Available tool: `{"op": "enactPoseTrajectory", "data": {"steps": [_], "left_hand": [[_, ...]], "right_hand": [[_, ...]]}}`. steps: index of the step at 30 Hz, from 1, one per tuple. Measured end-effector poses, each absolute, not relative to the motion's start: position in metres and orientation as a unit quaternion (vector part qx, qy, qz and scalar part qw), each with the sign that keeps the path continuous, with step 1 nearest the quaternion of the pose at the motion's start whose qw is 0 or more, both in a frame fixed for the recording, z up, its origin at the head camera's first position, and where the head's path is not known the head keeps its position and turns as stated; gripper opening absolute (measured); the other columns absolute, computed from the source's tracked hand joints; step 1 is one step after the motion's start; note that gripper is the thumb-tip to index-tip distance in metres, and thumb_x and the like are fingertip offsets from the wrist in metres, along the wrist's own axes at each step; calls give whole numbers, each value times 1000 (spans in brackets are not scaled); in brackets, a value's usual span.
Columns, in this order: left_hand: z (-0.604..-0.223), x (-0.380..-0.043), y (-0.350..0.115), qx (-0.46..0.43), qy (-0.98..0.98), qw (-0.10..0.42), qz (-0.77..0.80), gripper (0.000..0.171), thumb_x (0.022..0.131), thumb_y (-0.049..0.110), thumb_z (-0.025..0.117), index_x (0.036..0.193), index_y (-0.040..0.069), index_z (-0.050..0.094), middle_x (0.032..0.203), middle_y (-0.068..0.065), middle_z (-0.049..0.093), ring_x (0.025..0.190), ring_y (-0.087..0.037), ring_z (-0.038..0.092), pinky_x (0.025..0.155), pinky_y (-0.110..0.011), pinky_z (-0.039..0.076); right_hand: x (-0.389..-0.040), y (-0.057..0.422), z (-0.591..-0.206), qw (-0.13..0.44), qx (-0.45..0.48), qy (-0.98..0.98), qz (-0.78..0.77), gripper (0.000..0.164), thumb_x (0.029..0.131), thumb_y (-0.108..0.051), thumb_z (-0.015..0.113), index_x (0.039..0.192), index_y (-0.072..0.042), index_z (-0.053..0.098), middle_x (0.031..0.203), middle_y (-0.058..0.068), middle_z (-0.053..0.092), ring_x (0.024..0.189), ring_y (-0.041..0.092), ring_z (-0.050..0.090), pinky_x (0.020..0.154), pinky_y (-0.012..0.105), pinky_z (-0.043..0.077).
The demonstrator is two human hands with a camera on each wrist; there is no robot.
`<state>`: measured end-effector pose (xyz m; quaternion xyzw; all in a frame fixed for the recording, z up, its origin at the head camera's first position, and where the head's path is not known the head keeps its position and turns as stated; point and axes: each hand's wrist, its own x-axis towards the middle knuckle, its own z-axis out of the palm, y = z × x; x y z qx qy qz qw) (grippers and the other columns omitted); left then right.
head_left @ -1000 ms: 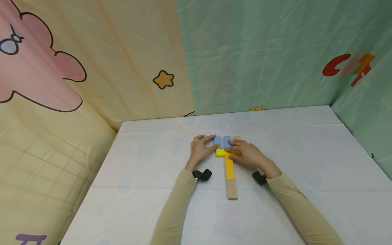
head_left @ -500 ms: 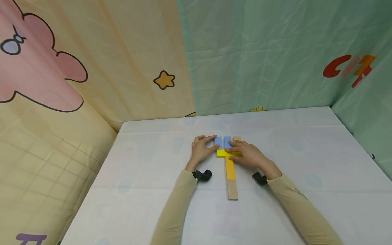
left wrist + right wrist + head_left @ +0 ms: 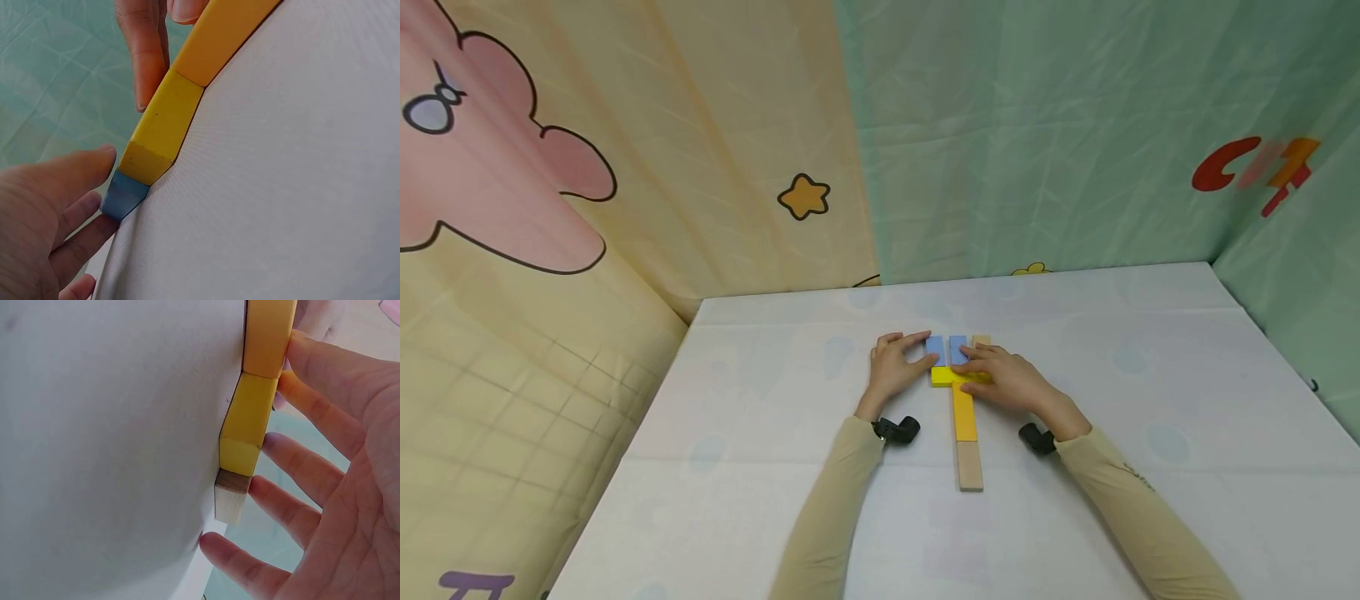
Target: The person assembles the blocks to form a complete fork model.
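Small wooden blocks lie flat in a fork shape. A yellow block (image 3: 942, 377) is the crossbar, with an orange block (image 3: 964, 412) and a plain wood block (image 3: 970, 467) forming the stem below it. Beyond the bar stand the left blue block (image 3: 934, 350), another blue block (image 3: 957, 348) and a plain wood block (image 3: 981, 340) as prongs. My left hand (image 3: 891, 367) has its thumb and fingers about the left blue block, the index at its far end. My right hand (image 3: 1009, 379) lies over the yellow block's right half, fingers spread, their tips touching the blocks.
The blocks lie on a table with a white cloth (image 3: 760, 500). Behind it hang a beige curtain (image 3: 737, 125) and a green curtain (image 3: 1037, 125). Black wrist cameras sit on the left wrist (image 3: 898, 430) and the right wrist (image 3: 1036, 438), close to the stem.
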<state>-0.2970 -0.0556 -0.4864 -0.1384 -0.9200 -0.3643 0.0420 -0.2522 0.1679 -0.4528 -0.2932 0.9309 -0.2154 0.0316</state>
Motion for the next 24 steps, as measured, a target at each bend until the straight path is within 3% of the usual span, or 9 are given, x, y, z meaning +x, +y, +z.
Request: {"op": "enactPoseTrajectory", "data": {"steps": [12, 24], "left_hand": [[-486, -296, -55, -130, -917, 41, -376, 45, 87, 43, 66, 129, 25, 62, 128, -4, 59, 127, -28, 34, 99, -47, 24], [-490, -299, -55, -114, -901, 52, -415, 41, 93, 45, 56, 127, 23, 63, 120, 8, 63, 125, -23, 36, 100, -44, 23]], "right_hand": [[-251, 168, -453, 25, -301, 926, -227, 40, 91, -28, 65, 127, -10, 62, 142, 17, 42, 129, 43, 34, 97, 60, 31], [-250, 167, -451, 25, -304, 922, -237, 39, 91, -26, 65, 126, -9, 63, 142, 18, 42, 130, 42, 34, 100, 58, 30]]}}
